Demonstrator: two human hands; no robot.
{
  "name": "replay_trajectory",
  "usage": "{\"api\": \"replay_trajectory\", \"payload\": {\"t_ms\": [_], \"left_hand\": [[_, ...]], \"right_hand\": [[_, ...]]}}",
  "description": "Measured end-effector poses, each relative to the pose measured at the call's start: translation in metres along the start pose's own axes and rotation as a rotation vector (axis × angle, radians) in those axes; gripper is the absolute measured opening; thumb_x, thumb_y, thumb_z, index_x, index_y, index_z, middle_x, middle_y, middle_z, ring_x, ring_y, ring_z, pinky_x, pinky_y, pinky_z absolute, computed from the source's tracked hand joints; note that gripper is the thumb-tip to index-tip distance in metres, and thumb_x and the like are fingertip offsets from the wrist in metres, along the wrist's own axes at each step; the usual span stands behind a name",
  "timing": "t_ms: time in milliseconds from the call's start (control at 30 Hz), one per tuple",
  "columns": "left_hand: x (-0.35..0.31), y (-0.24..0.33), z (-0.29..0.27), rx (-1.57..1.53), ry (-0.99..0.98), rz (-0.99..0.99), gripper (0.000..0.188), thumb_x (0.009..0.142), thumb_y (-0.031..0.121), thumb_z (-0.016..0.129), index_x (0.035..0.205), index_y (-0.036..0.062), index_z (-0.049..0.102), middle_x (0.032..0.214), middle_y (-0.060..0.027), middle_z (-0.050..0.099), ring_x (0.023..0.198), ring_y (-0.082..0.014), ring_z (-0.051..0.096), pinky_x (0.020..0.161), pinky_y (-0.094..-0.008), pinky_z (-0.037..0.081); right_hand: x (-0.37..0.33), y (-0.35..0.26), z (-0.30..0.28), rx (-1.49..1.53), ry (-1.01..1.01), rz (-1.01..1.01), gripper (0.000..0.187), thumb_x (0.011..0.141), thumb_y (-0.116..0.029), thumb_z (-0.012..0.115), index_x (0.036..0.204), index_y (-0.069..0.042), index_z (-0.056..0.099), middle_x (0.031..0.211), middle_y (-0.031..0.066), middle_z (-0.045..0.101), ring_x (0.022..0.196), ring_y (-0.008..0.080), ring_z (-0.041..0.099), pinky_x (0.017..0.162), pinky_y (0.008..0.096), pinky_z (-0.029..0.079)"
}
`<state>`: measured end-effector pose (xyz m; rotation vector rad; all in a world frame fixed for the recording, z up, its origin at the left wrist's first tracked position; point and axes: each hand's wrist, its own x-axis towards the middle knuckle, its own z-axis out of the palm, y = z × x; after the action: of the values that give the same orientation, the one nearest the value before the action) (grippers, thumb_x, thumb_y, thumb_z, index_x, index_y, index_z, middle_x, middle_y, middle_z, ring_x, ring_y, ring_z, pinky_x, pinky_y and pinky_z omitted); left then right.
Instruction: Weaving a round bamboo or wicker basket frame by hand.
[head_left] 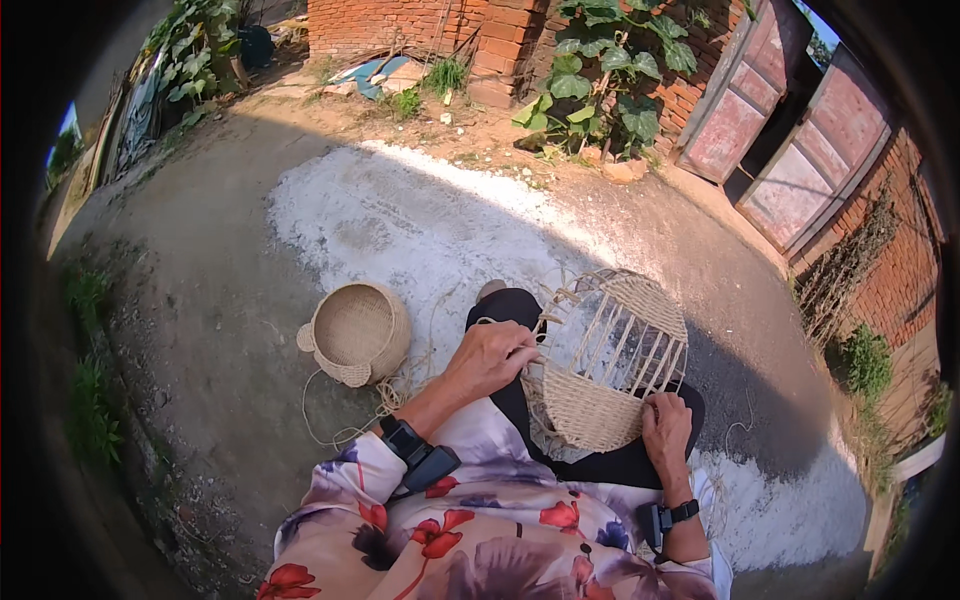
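Note:
On my lap lies a half-woven round basket [600, 405] of pale twisted cord. Its near and far parts are densely woven, with bare parallel cords [655, 362] spanning the open gap between them. My left hand [492, 358] is closed in a pinch at the left edge, on a cord beside several loose loops [566, 290]. At the lower right rim my right hand [667, 422] grips the basket, its thumb and fingers bent over the edge. Further left on the ground stands a finished-looking round woven basket [398, 325] with small ear-like tabs, its opening tilted toward me.
Loose cord [392, 402] lies tangled beside the standing basket. White powdery patches [400, 215] cover parts of the ground. Leafy plants [600, 75] grow against a brick wall [380, 28] at the back; a weathered metal gate [815, 150] stands partly open at the far right.

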<state>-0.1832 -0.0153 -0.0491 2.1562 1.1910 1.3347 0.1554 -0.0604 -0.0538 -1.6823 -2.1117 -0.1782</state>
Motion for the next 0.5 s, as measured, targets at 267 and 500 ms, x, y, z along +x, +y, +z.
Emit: {"api": "replay_trajectory", "payload": {"t_ms": [267,500], "left_hand": [[-0.012,-0.019,0.005,-0.137,0.054,-0.274,0.012,0.081,0.016,0.073,0.080,0.0042,0.069,0.068,-0.0076,0.065,0.061,-0.0182,0.061,0.058,-0.0328,0.047],[-0.006,-0.021,-0.002,-0.078,-0.235,-0.443,0.015,0.079,0.021,0.072,0.080,0.0063,0.070,0.066,-0.0073,0.065,0.060,-0.0178,0.061,0.059,-0.0331,0.048]], "right_hand": [[0.011,-0.029,-0.007,0.259,-0.003,-0.020,0.010,0.083,-0.003,0.061,0.091,-0.004,0.066,0.082,0.0111,0.059,0.081,0.0310,0.059,0.073,0.0409,0.046],[0.051,-0.101,-0.016,0.581,-0.099,-0.104,0.009,0.086,-0.002,0.063,0.094,-0.002,0.065,0.082,0.0145,0.060,0.074,0.0302,0.064,0.066,0.0371,0.050]]}}
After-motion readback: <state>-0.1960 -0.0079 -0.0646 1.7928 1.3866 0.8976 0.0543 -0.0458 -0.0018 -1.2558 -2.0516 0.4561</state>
